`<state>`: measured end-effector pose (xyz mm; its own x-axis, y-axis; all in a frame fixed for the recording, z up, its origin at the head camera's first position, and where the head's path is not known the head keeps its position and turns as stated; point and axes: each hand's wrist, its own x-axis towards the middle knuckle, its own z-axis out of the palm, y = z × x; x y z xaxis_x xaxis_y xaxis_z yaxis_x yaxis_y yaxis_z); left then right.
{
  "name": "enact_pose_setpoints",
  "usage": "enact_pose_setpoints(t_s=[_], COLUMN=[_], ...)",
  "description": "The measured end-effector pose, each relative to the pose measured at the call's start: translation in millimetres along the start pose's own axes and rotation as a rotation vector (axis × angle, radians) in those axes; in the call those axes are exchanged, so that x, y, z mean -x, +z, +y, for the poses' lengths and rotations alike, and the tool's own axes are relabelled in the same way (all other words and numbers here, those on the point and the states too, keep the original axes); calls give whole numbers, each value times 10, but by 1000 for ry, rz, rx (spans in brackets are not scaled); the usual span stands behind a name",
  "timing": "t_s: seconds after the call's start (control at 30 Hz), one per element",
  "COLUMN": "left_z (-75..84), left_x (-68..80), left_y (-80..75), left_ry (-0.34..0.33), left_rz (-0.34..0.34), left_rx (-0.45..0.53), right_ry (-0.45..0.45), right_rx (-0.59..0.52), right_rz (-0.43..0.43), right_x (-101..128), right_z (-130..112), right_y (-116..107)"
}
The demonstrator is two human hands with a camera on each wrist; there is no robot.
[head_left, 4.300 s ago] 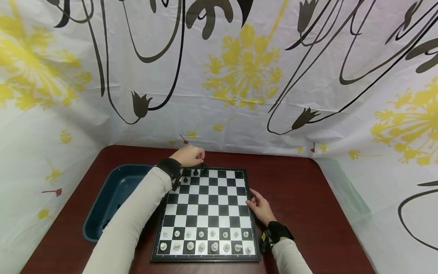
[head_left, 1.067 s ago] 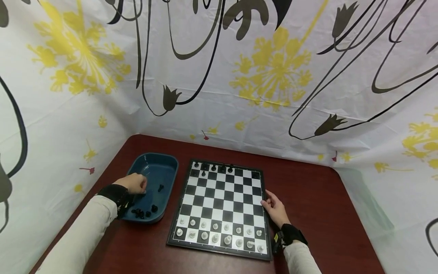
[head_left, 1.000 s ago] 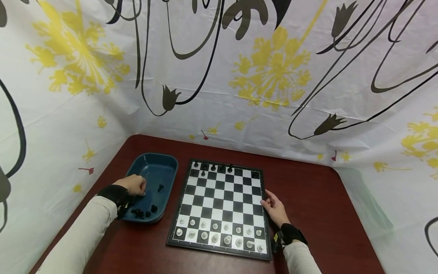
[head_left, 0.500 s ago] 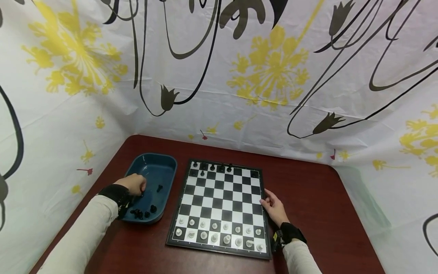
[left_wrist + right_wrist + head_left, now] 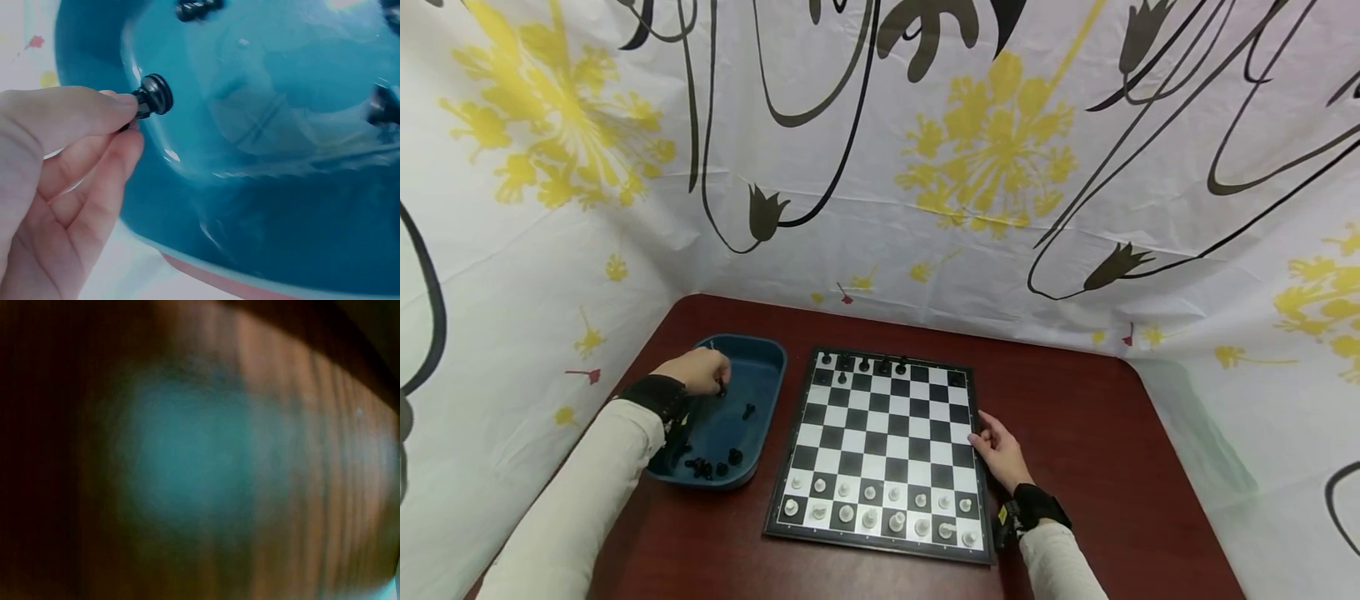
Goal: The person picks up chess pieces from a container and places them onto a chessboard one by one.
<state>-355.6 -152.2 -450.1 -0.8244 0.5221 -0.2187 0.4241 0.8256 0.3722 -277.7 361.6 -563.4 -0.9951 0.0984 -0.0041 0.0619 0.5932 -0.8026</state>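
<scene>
**Over the blue tray: a black chess piece pinched in the left hand**

Above the far part of the blue tray [image 5: 760,354], the left hand [image 5: 700,372] pinches a small black chess piece [image 5: 152,100] between thumb and forefinger, the remaining fingers curled loosely beneath; the piece's round base faces the left wrist camera and its type cannot be told. Below it, several loose black pieces [image 5: 711,465] lie grouped at the near end of the tray, and a single black piece [image 5: 748,411] lies apart nearer the middle. Just right of the tray, not touching it, the chessboard [image 5: 880,433] lies flat on the dark red desk [image 5: 1075,433]. A short line of black pieces [image 5: 865,364] stands along the left part of the board's far row, with one black pawn [image 5: 842,378] on the row before it. White pieces [image 5: 880,512] fill the two nearest rows. At the board's right edge, the right hand [image 5: 996,454] rests on the desk with its fingers relaxed and its fingertips touching the board's rim, holding nothing; the right wrist view is blurred and appears to show only the desk surface. Both wrists carry dark straps over pale sleeves. Behind and to both sides, a white curtain [image 5: 925,167] printed with yellow flowers and black stems encloses the desk.
</scene>
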Motion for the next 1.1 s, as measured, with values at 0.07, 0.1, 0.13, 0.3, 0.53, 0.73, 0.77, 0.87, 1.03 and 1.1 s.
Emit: enact_pose_setpoints(t_s=[0.07, 0.1, 0.13, 0.3, 0.53, 0.73, 0.77, 0.87, 1.03, 1.1], left_z=[58, 83, 111, 239, 575, 942, 1000, 1174, 1443, 1543], left_x=[-69, -106, -145, -369, -694, -1037, -1090, -1231, -1420, -1488], left_y=[-31, -43, -54, -91, -188, -205, -194, -159, -141, -131], left_ry=[17, 29, 39, 75, 113, 142, 145, 155, 226, 250], left_rz=[7, 12, 18, 52, 45, 40, 32, 3, 0, 0], left_rx=[-17, -25, -31, -44, -57, -109, -113, -119, -130, -133], right_ry=[-8, -7, -11, -8, 3, -2, 0, 9, 15, 15], right_rx=[5, 3, 3, -5, -24, -23, -24, -23, -29, -37], right_rz=[4, 7, 8, 7, 6, 21, 20, 22, 36, 35], right_x=[2, 3, 5, 8, -1, -2, -1, 5, 0, -9], right_z=[1, -1, -1, -6, -7, 3, 8, 19, 20, 22], right_y=[8, 13, 14, 26, 17, -13, -14, -12, 5, 18])
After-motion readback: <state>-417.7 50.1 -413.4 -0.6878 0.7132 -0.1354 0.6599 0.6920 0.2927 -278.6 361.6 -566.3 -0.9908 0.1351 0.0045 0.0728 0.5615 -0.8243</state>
